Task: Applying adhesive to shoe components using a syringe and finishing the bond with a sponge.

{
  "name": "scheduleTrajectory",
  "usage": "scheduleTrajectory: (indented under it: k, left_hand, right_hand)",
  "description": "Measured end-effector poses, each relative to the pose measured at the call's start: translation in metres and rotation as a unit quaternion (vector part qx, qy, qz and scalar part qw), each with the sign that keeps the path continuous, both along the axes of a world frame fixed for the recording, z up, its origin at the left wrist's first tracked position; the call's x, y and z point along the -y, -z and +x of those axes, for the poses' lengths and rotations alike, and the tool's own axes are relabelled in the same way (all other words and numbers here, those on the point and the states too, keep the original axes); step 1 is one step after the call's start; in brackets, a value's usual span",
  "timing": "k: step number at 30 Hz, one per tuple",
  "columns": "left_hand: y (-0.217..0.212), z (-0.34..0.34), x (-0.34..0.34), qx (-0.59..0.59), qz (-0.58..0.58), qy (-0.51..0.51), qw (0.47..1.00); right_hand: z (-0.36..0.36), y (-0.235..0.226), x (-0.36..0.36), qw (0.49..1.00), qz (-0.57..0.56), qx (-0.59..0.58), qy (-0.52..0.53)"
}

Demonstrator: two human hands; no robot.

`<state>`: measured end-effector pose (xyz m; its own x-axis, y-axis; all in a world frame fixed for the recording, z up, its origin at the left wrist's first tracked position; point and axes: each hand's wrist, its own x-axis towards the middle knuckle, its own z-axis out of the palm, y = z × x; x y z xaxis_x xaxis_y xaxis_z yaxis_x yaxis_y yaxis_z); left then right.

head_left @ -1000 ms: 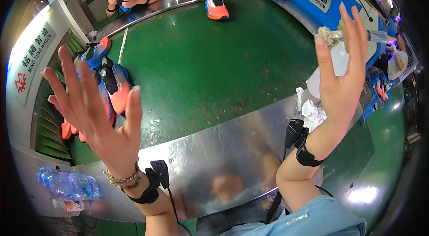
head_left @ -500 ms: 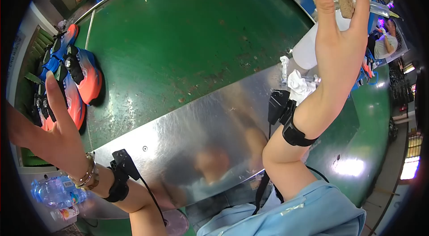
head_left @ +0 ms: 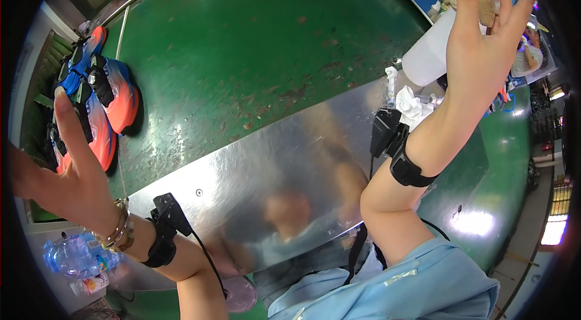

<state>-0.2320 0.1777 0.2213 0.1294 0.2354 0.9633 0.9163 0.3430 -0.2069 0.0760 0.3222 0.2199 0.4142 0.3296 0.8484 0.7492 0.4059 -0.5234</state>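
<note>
While shadow obscures the left hand's [head_left: 78, 194] fingertips, both hands spread open, apart; the right hand [head_left: 484, 59], partly hiding a white container [head_left: 425, 56], shows more fingers than a moment ago.

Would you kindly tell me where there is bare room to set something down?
The green surface is bare between the shoes at left and the white container; the metal ledge, between the forearms. Crowding: around the shoes, and beside the container, where crumpled tissue lies.
</note>
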Motion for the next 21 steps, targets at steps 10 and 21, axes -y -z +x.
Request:
scheduleTrajectory:
  k: [10, 21]
  left_hand:
    - [0.017, 0.020, -0.021, 0.100, -0.177, 0.262, 0.943]
    - [0.039, 0.064, -0.035, 0.211, -0.421, 0.345, 0.812]
  right_hand:
    - [-0.018, 0.009, -0.022, 0.974, -0.035, -0.078, -0.209]
    - [-0.032, 0.038, -0.027, 0.817, -0.397, 0.210, -0.362]
